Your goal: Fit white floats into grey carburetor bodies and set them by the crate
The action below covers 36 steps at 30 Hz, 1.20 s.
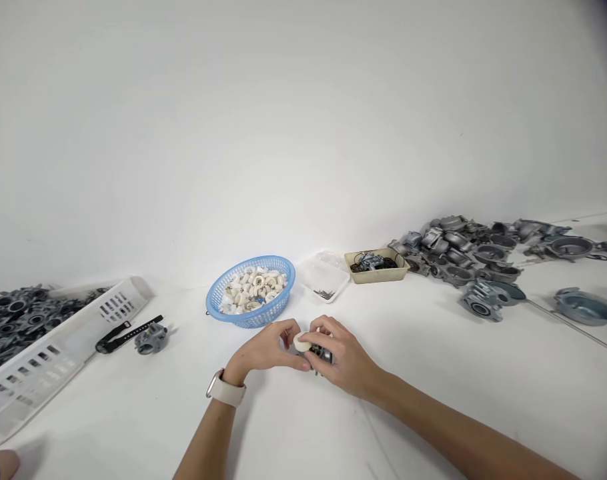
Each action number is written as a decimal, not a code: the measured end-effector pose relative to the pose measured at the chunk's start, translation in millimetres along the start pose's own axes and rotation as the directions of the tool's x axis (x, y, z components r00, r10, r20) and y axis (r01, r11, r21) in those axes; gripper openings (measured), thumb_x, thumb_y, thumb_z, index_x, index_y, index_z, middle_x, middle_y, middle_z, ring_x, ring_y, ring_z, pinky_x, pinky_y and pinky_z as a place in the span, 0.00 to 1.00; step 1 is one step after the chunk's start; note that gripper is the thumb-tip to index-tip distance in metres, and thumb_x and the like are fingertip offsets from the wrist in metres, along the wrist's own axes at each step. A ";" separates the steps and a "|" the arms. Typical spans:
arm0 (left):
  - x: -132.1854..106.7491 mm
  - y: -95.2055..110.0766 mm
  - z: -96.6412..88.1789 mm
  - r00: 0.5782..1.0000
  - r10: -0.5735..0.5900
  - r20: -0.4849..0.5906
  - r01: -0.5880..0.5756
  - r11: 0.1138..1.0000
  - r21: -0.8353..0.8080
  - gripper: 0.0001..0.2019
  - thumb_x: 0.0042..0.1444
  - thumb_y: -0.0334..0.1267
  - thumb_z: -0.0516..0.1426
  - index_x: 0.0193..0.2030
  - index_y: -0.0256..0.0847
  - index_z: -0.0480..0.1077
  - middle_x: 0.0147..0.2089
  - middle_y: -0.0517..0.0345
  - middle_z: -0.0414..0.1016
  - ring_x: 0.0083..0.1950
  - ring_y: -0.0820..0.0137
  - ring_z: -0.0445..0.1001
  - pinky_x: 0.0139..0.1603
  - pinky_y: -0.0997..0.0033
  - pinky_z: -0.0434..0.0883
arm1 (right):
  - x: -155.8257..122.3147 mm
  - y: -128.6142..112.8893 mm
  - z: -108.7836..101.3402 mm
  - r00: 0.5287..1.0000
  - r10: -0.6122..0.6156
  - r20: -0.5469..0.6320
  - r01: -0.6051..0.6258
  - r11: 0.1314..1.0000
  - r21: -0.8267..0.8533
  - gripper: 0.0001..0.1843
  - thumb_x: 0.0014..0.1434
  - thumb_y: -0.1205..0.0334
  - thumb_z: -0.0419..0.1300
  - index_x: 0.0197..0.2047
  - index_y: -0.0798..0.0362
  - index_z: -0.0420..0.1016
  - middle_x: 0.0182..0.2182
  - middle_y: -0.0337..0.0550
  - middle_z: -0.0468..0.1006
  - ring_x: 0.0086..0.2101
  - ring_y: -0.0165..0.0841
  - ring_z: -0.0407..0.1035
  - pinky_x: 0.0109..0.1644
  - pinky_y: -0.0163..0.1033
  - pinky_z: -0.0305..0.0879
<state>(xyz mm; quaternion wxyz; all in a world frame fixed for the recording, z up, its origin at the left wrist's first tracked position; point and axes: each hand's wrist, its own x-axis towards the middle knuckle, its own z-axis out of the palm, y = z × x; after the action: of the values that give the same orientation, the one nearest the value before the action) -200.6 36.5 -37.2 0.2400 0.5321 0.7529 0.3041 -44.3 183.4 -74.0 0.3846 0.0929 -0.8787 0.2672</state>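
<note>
In front of me, my right hand is closed, its forefinger and thumb on a small white plastic float. Under those fingers shows a grey metal carburetor body, partly covered by the hand. My left hand, with a pale-strapped watch on its wrist, curves around the other side. Its thumb reaches beneath the float against the carburetor body, and its forefinger bends close to the float's top. Beyond the hands stands a blue plastic basket heaped with white floats.
A white tray holds small pins; a beige tray has dark parts. Grey castings are piled at right, near a loose metal bowl. At left stand a white crate of castings, a black watch and one carburetor body.
</note>
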 end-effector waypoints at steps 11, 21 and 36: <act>-3.8 10.3 -4.9 0.995 0.086 -0.041 -0.090 0.991 -0.098 0.17 0.48 0.46 0.69 0.42 0.43 0.74 0.49 0.56 0.74 0.48 0.65 0.73 0.47 0.67 0.68 | -1.2 -1.0 -5.9 0.999 0.013 0.030 -0.013 1.000 -0.013 0.17 0.55 0.72 0.60 0.47 0.47 0.76 0.41 0.44 0.71 0.39 0.36 0.66 0.46 0.44 0.66; -4.5 14.3 5.9 0.986 0.102 -0.134 -0.096 0.994 0.049 0.22 0.45 0.49 0.71 0.43 0.44 0.72 0.48 0.59 0.73 0.46 0.66 0.71 0.45 0.68 0.67 | 4.8 27.8 -22.8 0.974 0.187 -0.127 -0.178 0.981 0.073 0.10 0.64 0.65 0.55 0.47 0.48 0.75 0.42 0.45 0.73 0.44 0.38 0.69 0.49 0.44 0.67; -1.5 14.8 13.7 0.983 0.092 -0.162 -0.085 0.995 0.048 0.21 0.43 0.49 0.69 0.40 0.43 0.71 0.43 0.60 0.73 0.45 0.64 0.69 0.41 0.71 0.66 | 108.6 101.0 -38.2 0.780 0.514 0.357 -0.227 0.764 -0.604 0.09 0.56 0.67 0.59 0.35 0.55 0.82 0.41 0.52 0.81 0.46 0.43 0.73 0.46 0.40 0.65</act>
<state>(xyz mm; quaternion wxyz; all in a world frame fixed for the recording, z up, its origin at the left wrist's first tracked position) -181.0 41.5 -36.2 0.1526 0.5428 0.7518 0.3418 -132.2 293.4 -14.0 0.0887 -0.1327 -0.9857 0.0541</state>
